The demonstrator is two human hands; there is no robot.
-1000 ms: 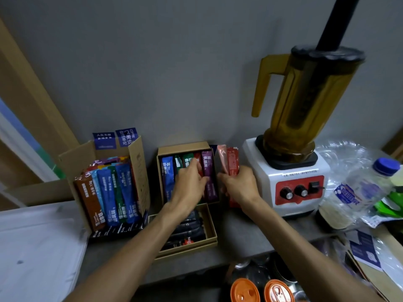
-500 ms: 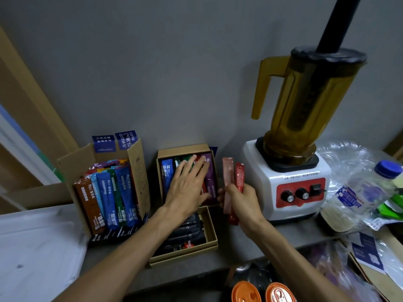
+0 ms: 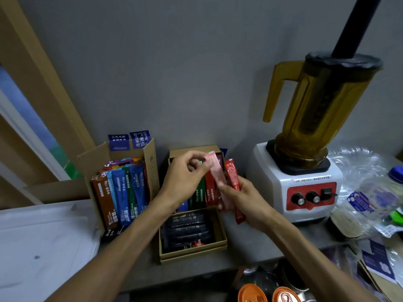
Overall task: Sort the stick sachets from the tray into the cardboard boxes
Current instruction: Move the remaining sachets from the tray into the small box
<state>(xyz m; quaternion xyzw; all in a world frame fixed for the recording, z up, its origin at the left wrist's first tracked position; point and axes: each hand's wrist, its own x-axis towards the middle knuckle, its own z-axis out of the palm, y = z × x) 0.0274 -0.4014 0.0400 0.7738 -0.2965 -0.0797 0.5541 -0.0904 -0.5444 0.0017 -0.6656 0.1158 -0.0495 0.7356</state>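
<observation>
My right hand [image 3: 242, 198] grips two stick sachets, a pink sachet [image 3: 218, 175] and a red sachet [image 3: 233, 179], held upright in front of the middle cardboard box [image 3: 192, 150]. My left hand [image 3: 185, 177] pinches the top of the pink sachet. The middle box stands against the wall with blue, green and red sachets upright in it, partly hidden by my hands. A larger cardboard box [image 3: 150, 164] on the left holds several brown, blue and green sachets. A low box [image 3: 220, 234] in front holds black sachets lying flat. The white tray [image 3: 43, 240] lies at the lower left.
A white blender [image 3: 301, 186] with an amber jug stands right of the boxes. Further right are a plastic bottle [image 3: 375, 201] and crumpled clear wrap. Two orange lids [image 3: 268, 294] show below the shelf edge. A grey wall closes the back.
My left hand has left the sachets in the middle box and now pinches the pink sachet's top. My right hand has moved the two sachets slightly left, toward the middle box.
</observation>
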